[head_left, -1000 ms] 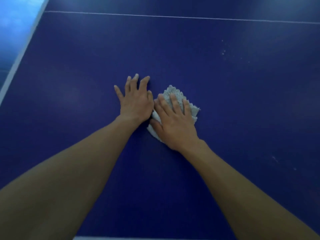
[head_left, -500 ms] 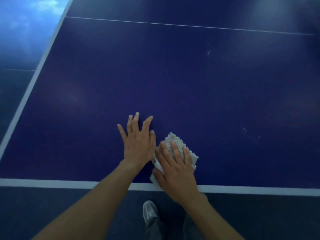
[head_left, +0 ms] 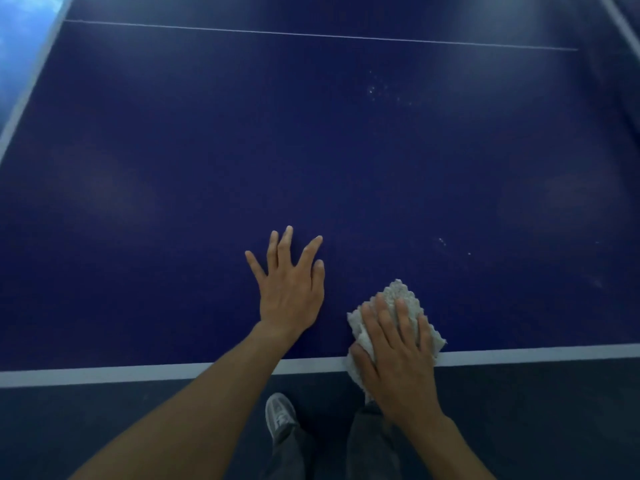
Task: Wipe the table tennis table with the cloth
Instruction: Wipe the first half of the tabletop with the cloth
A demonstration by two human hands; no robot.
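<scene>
Cloth [head_left: 401,299] at table's [head_left: 311,150] near edge, partly overhanging the white line [head_left: 138,374]. Right hand [head_left: 398,355] flat on it, fingers extended, pressing, not gripping. Left hand [head_left: 291,285] splayed flat on bare table, holding nothing. Shoe [head_left: 278,415] below.

I'm seeing the left hand [head_left: 291,289] lying palm down with its fingers spread wide — forearm reaching in from the lower left. The right hand [head_left: 398,355] is pressing flat too, fingers extended and close together, wrist angling in from the lower right — the two hands sitting apart.
</scene>
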